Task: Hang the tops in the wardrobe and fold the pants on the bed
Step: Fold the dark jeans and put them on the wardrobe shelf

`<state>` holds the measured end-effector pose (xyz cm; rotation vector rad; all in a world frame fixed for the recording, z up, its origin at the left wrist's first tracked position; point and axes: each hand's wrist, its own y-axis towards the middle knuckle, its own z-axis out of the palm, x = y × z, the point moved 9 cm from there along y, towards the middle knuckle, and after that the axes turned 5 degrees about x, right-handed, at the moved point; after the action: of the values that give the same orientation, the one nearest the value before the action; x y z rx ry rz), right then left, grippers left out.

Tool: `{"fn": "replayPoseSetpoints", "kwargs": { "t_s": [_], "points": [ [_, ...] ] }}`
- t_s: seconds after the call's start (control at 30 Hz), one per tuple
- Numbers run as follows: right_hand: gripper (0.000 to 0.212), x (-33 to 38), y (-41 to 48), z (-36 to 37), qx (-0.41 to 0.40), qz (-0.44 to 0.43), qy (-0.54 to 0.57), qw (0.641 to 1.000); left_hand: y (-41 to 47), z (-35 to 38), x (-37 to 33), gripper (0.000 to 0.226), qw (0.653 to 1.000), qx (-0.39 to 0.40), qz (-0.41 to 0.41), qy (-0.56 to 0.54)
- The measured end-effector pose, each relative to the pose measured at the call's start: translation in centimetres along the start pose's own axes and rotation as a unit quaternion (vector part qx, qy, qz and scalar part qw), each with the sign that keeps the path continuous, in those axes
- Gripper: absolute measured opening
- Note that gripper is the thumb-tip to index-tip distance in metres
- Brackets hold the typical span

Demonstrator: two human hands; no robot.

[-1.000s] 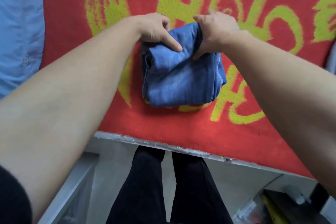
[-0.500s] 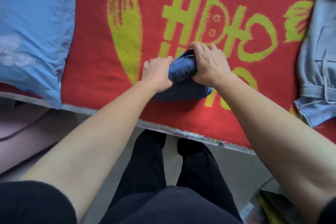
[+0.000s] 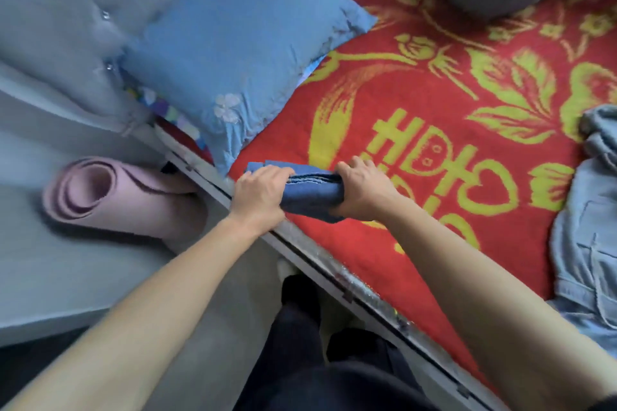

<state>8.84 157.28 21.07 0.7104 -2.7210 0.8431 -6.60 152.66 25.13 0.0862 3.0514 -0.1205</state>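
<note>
Folding of one pair of jeans (image 3: 312, 193) appears complete: a compact bundle at the near edge of the bed (image 3: 384, 87). The left hand (image 3: 258, 192) and right hand (image 3: 362, 192) each have a grip closed round one end. A pale denim garment (image 3: 587, 243) lies unsorted to the right. No wardrobe is in view.

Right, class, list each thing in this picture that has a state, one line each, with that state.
Blue pants: folded into a thick bundle, gripped at both ends.
Left hand: curled round the bundle's left end.
Right hand: curled round its right end.
Red blanket: spread out flat.
Pale denim garment: unfolded, crumpled on the blanket.
Pink mat: rolled up, lying on its side.
Blue pillow: lying flat, not held.
</note>
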Motion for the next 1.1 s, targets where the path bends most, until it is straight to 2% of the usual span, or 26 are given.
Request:
{"fn": "replayPoseSetpoints", "kwargs": {
  "t_s": [0.13,0.27,0.4,0.57,0.7,0.87,0.97,1.1],
  "points": [
    [0.055,10.7,-1.8,-6.3,-0.062,-0.114,-0.047,0.99,-6.4,-8.9,4.9,0.055,0.993,-0.062,-0.097,0.022],
    [0.045,21.7,-6.3,-11.6,-0.154,-0.199,-0.142,0.957,-13.6,-17.6,9.6,0.057,0.975,-0.127,-0.177,0.048],
    [0.065,32.7,-13.0,-15.2,-0.209,-0.277,-0.189,0.919,-22.2,-25.4,12.8,0.059,0.953,-0.183,-0.228,0.078],
    [0.063,46.3,-23.3,-15.9,-0.258,-0.34,-0.215,0.878,-36.9,-32.4,16.9,0.061,0.922,-0.273,-0.266,0.069],
    [0.067,57.7,-32.5,-13.5,-0.31,-0.393,-0.232,0.834,-50.7,-37.4,19.8,0.062,0.895,-0.322,-0.283,0.124],
    [0.058,71.3,-43.0,-11.6,-0.385,-0.471,-0.233,0.759,-66.2,-46.1,23.1,0.067,0.856,-0.362,-0.299,0.216],
    [0.062,78.0,-48.1,-12.2,-0.446,-0.509,-0.216,0.704,-73.0,-51.2,24.5,0.066,0.821,-0.385,-0.31,0.285],
    [0.067,84.8,-54.0,-14.9,-0.542,-0.555,-0.173,0.607,-79.7,-57.9,25.7,0.064,0.761,-0.435,-0.308,0.371]
  ]
}}
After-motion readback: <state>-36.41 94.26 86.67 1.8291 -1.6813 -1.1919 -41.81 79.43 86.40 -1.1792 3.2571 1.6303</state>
